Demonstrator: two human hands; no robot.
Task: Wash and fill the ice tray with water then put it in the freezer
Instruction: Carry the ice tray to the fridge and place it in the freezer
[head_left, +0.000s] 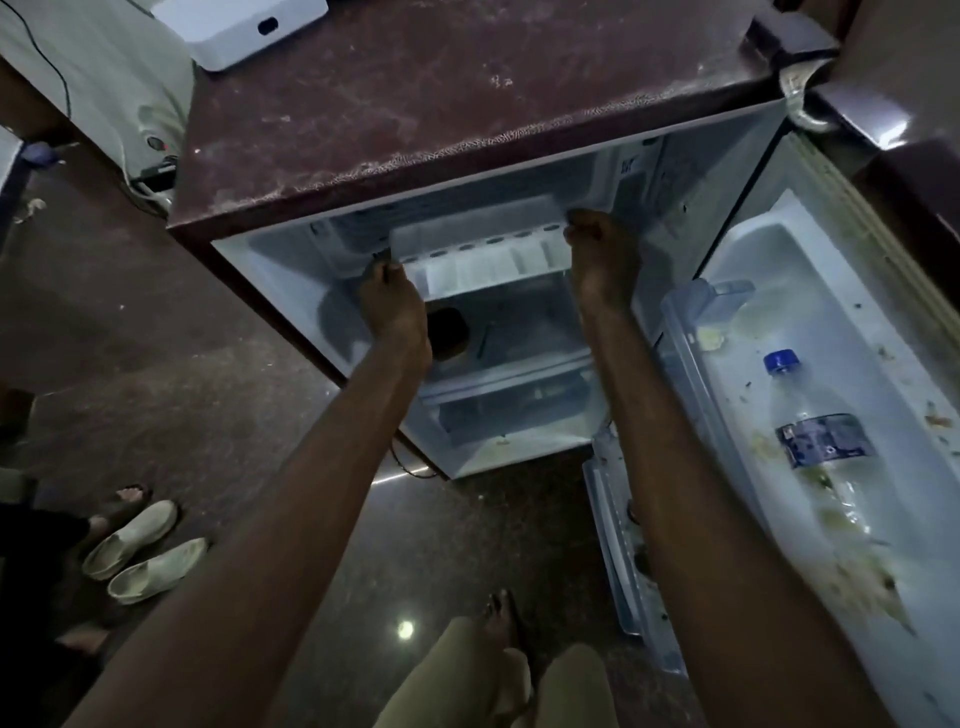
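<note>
Inside the open fridge (670, 171), left hand (392, 306) and right hand (602, 260) each clasp one end of the tray (483, 254), holding it level, likely to avoid spilling.

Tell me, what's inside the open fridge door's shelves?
The fridge door holds a plastic bottle with a blue cap, lying among food smears and crumbs. The right arm hides part of the door's lower rack.

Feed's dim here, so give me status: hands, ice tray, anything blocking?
Left hand and right hand grip the ice tray ends. Tray level at freezer compartment mouth. Nothing visible blocking.
</note>
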